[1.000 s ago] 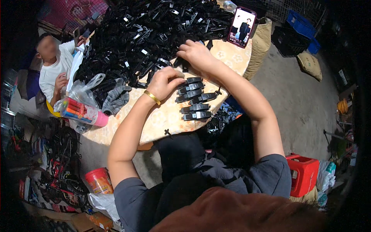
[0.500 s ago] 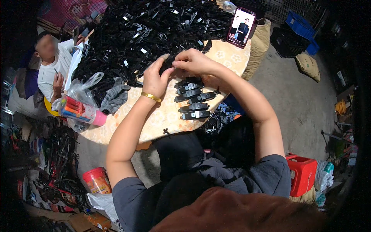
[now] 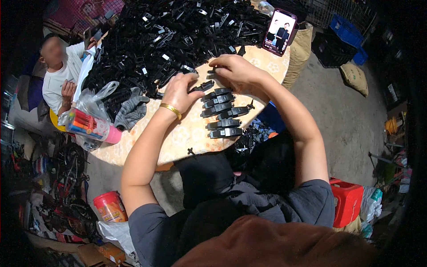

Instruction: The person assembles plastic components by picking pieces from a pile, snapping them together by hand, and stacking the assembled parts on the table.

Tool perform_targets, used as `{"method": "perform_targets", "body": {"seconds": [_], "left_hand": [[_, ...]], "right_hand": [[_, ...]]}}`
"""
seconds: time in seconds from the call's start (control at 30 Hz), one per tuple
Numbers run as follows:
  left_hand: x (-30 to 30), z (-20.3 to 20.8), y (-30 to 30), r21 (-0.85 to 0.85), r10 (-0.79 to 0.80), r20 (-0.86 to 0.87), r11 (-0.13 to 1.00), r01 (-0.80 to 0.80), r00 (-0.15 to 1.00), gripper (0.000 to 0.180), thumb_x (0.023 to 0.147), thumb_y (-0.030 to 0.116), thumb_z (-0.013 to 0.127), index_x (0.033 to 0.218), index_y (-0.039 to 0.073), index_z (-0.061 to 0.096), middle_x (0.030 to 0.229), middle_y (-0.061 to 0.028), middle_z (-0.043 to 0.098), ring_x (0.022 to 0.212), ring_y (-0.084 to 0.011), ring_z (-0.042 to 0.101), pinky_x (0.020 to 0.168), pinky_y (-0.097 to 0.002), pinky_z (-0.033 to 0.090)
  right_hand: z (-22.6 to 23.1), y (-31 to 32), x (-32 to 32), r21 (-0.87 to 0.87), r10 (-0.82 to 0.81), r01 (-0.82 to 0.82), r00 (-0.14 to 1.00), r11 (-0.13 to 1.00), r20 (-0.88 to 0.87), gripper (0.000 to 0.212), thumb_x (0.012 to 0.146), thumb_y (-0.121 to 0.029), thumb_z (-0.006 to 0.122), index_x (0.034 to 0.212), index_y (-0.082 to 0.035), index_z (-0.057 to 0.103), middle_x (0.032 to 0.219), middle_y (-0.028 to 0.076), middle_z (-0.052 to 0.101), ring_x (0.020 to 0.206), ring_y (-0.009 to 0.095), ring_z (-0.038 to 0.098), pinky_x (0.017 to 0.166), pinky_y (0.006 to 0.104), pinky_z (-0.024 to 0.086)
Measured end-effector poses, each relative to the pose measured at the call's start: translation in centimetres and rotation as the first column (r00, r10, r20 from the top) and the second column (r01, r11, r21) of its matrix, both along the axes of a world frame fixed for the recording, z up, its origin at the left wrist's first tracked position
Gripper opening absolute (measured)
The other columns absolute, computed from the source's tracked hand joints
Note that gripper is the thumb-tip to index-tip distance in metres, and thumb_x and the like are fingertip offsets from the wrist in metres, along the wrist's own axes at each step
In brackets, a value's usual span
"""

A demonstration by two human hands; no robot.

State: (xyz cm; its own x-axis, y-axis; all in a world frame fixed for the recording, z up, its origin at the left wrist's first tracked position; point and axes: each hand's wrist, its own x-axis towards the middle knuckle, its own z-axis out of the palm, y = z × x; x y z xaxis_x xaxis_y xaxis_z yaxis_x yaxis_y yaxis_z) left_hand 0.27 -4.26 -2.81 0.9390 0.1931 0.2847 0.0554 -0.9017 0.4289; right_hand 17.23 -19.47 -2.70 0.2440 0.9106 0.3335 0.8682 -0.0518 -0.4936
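My left hand (image 3: 179, 92), with a gold bracelet at the wrist, rests near the pile's edge. Its thumb and fingers are curved around a slim black plastic part (image 3: 204, 86). My right hand (image 3: 235, 70) is farther right, fingers bent and closed in toward the thumb. A small dark piece (image 3: 212, 71) shows at its fingertips; its kind is unclear. Just below the hands, several black plastic parts (image 3: 220, 108) lie side by side in a column on the patterned tablecloth (image 3: 178, 138). A large heap of similar black parts (image 3: 164, 40) covers the table's far side.
A lit phone (image 3: 279, 32) stands at the far right of the table. At left are a pen container (image 3: 93, 126), a grey glove (image 3: 132, 110) and clear plastic bags. Another person (image 3: 60, 73) sits beyond them. A red bucket (image 3: 110, 206) and a sack (image 3: 354, 78) are on the floor.
My hands were together over a part at the pile's edge and have now moved apart. The slim black part now shows between them, above the column. My right hand has shifted slightly right.
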Motion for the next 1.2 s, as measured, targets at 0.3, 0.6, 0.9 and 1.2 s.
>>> {"method": "perform_targets", "body": {"seconds": [0.3, 0.6, 0.9, 1.2], "left_hand": [[0.1, -0.1, 0.1, -0.104, 0.010, -0.024, 0.995, -0.012, 1.000, 0.026, 0.065, 0.012, 0.076, 0.086, 0.000, 0.066, 0.082, -0.0107, 0.060, 0.072, -0.0213, 0.061, 0.067, -0.0309, 0.049], [0.1, 0.0, -0.1, -0.131, 0.034, 0.002, 0.991, -0.034, 0.999, 0.023, 0.063, 0.015, 0.074, 0.081, 0.003, 0.068, 0.079, -0.0137, 0.061, 0.075, -0.0292, 0.059, 0.070, -0.0362, 0.048], [0.6, -0.4, -0.1, -0.129, 0.009, 0.036, 0.992, -0.004, 0.999, 0.021, 0.061, 0.013, 0.075, 0.077, 0.002, 0.067, 0.074, -0.0120, 0.058, 0.071, -0.0277, 0.058, 0.064, -0.0351, 0.046], [0.9, -0.5, -0.4, -0.246, -0.064, -0.011, 0.968, 0.059, 0.998, 0.022, 0.065, 0.015, 0.076, 0.078, 0.001, 0.066, 0.074, -0.0097, 0.057, 0.067, -0.0233, 0.058, 0.062, -0.0314, 0.046]], "right_hand": [[-0.2, 0.5, -1.7, 0.015, 0.110, -0.110, 0.961, 0.994, -0.255, 0.024, 0.087, -0.014, 0.055, 0.108, -0.003, 0.059, 0.093, 0.013, 0.064, 0.082, 0.024, 0.062, 0.073, 0.0329, 0.048], [0.5, -0.5, -1.2, 0.035, 0.127, -0.134, 0.979, 0.990, 0.162, 0.027, 0.072, -0.018, 0.071, 0.094, -0.003, 0.066, 0.081, 0.010, 0.059, 0.076, 0.026, 0.059, 0.067, 0.0351, 0.047], [0.8, -0.7, -1.6, -0.012, 0.092, -0.092, 0.962, 0.996, 0.258, 0.025, 0.067, -0.016, 0.074, 0.088, -0.003, 0.067, 0.078, 0.011, 0.058, 0.075, 0.028, 0.058, 0.066, 0.0374, 0.047], [0.2, -0.3, -1.6, 0.004, 0.158, -0.158, 0.987, 0.987, 0.018, 0.026, 0.069, -0.016, 0.074, 0.089, -0.001, 0.067, 0.077, 0.012, 0.061, 0.071, 0.025, 0.059, 0.063, 0.0338, 0.046]]}}
